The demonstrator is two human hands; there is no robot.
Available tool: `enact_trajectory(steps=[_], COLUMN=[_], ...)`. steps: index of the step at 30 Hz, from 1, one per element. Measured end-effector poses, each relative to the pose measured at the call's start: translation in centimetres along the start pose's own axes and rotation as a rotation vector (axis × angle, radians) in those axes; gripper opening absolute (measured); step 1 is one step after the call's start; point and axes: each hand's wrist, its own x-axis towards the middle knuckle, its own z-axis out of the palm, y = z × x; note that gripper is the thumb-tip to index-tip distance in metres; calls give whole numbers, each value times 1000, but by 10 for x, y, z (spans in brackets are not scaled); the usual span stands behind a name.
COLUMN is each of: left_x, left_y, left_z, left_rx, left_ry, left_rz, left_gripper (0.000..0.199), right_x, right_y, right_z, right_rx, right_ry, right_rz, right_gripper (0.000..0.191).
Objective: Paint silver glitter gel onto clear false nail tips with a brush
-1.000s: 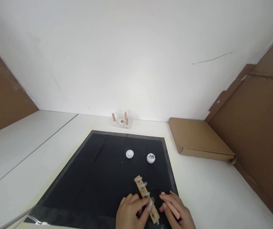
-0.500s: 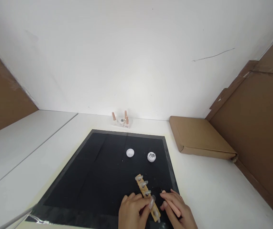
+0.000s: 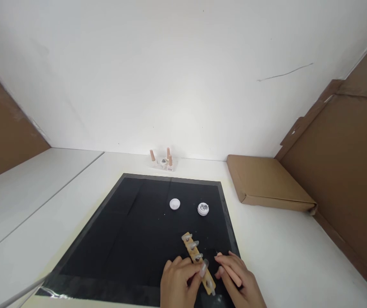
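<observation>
Strip (image 3: 191, 253): one, on the black mat (image 3: 132, 231), bearing tips (image 3: 193, 245); five tips show in all, one pinched in the left hand's (image 3: 179, 280) closed grip, though whether it touches the strip is unclear. One pen (image 3: 234, 276) sits in the right hand's (image 3: 238, 273) closed grip. Beyond: one jar (image 3: 203, 209), one lid (image 3: 174, 204), three bottles (image 3: 170, 164). Both holds are unchanged from the earlier frame. The strip slants between the hands, right by the left fingertips.

Tool tip (image 3: 217, 253) indistinct (tiny, dark)
</observation>
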Motion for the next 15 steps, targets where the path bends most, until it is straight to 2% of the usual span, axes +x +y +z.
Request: enact_trajectory(steps=[9,15], left_x=[-1,-3], left_y=[-1,-1], left_z=[0,2], left_rx=[-24,-65], left_ry=[30,36], left_rz=[49,34], left_gripper=[41,32], right_x=[-2,-1], right_y=[-1,3], right_z=[-1,1], right_rx=[-37,-84], right_ry=[30,44], right_rz=[-44,-78], right_gripper=[24,20])
